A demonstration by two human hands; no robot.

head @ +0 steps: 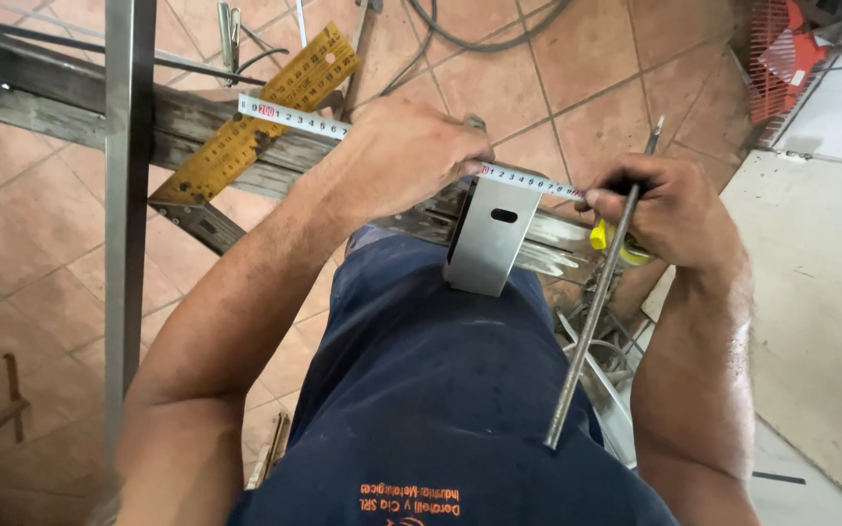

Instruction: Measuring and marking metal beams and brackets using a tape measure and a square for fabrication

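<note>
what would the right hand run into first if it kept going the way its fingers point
The right hand points left along the tape measure, so it would probably first meet the slotted metal bracket, then the left hand pressing the tape down; depth is unclear.

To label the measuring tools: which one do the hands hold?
The white tape measure, stretched between both hands; the yellow folding ruler lies untouched beneath it.

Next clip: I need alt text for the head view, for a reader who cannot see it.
Seen from above, a person's left hand presses a white measuring tape flat along a worn grey steel beam, while the right hand holds the tape's yellow case and a long thin metal rod. A slotted grey metal bracket hangs off the beam, and a yellow square ruler lies across it.
</note>
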